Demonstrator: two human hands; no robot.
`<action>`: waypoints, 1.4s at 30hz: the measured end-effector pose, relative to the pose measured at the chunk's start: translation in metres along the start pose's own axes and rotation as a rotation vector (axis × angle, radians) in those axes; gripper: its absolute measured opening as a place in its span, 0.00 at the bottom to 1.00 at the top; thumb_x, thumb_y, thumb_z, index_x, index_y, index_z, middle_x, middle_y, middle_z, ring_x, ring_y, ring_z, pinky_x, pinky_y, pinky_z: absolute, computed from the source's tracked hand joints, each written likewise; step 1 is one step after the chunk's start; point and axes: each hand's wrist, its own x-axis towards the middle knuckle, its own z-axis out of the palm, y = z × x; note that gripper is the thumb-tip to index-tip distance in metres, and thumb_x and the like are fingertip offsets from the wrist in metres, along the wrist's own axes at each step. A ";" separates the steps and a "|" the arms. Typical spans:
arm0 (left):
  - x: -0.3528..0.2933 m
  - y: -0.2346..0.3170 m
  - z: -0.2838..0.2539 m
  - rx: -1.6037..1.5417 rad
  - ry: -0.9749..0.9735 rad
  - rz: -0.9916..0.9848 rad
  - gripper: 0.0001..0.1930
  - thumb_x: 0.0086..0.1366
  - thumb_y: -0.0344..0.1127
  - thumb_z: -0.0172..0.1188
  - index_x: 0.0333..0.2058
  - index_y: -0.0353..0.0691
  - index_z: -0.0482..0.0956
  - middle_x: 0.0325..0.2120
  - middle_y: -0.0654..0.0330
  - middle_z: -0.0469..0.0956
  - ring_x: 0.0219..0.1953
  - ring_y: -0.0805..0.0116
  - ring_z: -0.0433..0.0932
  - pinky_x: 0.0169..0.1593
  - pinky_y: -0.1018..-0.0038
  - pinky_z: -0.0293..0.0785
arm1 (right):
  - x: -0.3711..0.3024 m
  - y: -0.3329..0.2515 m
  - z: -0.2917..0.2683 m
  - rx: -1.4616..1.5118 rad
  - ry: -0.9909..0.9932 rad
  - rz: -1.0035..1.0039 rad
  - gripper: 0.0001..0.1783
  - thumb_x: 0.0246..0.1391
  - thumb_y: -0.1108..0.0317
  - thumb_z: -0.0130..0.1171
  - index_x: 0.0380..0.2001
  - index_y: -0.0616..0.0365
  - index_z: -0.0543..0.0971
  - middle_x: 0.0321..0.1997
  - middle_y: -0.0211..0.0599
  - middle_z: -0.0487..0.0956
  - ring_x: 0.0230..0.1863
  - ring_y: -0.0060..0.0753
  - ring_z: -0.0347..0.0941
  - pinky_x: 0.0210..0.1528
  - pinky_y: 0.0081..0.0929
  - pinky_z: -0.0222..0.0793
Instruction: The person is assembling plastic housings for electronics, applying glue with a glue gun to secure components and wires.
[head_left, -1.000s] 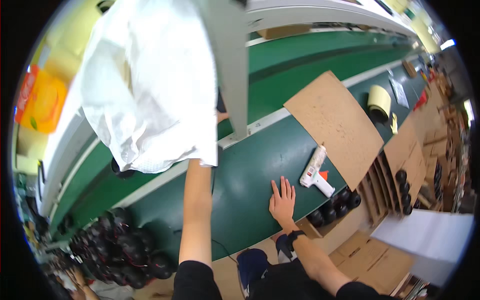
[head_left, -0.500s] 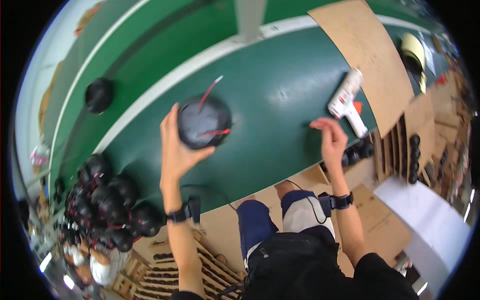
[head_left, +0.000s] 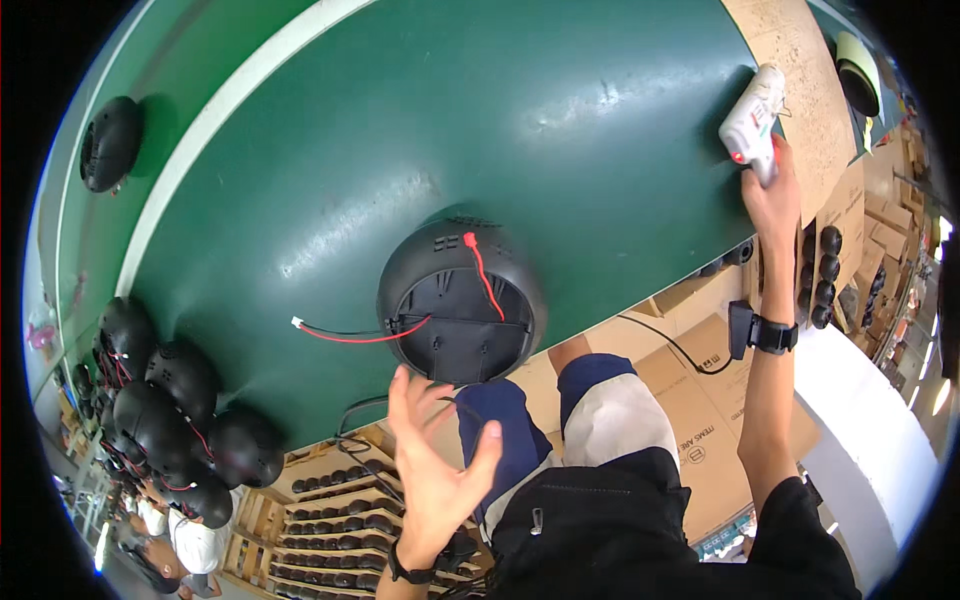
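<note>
A round black plastic housing point(head_left: 405, 275) rests tilted at the near edge of the green table, its recessed side facing me. Two thin wire leads come out of it: a red lead point(head_left: 482, 272) with a red connector, and a red-and-black lead point(head_left: 365, 337) with a white plug lying out to the left. Just below the housing is my left hand point(head_left: 440, 470), fingers spread, holding nothing; it looks slightly apart from the rim. At the far right, my right hand point(head_left: 773, 205) is wrapped around the handle of a white glue gun point(head_left: 752, 118).
Several similar black housings point(head_left: 155, 425) are heaped at the table's left end. Another black housing point(head_left: 111, 145) sits beyond the white strip point(head_left: 225, 98). A brown cardboard sheet point(head_left: 815, 130) lies at the right. Below the edge are racks of small black parts point(head_left: 345, 525) and a dark cable point(head_left: 680, 350).
My left hand has let go of the black housing, which now rests nearer to me on the table. My right hand, empty before, has taken hold of the glue gun. The view has shifted.
</note>
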 end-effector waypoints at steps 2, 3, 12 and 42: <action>0.011 -0.009 -0.014 -0.036 0.045 0.047 0.44 0.55 0.28 0.67 0.67 0.32 0.52 0.51 0.47 0.70 0.50 0.59 0.73 0.51 0.65 0.76 | -0.005 0.011 -0.013 0.255 -0.002 0.082 0.23 0.52 0.71 0.57 0.53 0.58 0.75 0.42 0.40 0.82 0.38 0.35 0.77 0.43 0.30 0.72; 0.022 -0.011 -0.019 -0.137 0.108 0.077 0.39 0.55 0.27 0.66 0.64 0.31 0.59 0.43 0.52 0.74 0.45 0.64 0.74 0.48 0.69 0.75 | -0.009 0.024 -0.017 0.376 0.091 -0.029 0.16 0.56 0.71 0.56 0.48 0.60 0.78 0.34 0.28 0.77 0.32 0.18 0.69 0.36 0.19 0.66; 0.117 0.028 -0.063 -0.326 -0.202 0.409 0.07 0.53 0.16 0.67 0.32 0.27 0.81 0.35 0.48 0.84 0.30 0.70 0.80 0.34 0.77 0.77 | -0.167 -0.087 -0.133 0.972 -0.847 0.302 0.54 0.45 0.37 0.68 0.61 0.67 0.60 0.46 0.52 0.73 0.32 0.35 0.77 0.21 0.23 0.78; 0.143 0.038 -0.042 -0.443 -0.171 0.228 0.05 0.61 0.26 0.66 0.29 0.29 0.81 0.31 0.55 0.84 0.23 0.81 0.73 0.23 0.85 0.65 | -0.179 -0.184 -0.104 0.456 -0.781 -0.688 0.17 0.40 0.69 0.65 0.35 0.64 0.77 0.36 0.43 0.78 0.37 0.45 0.78 0.32 0.31 0.75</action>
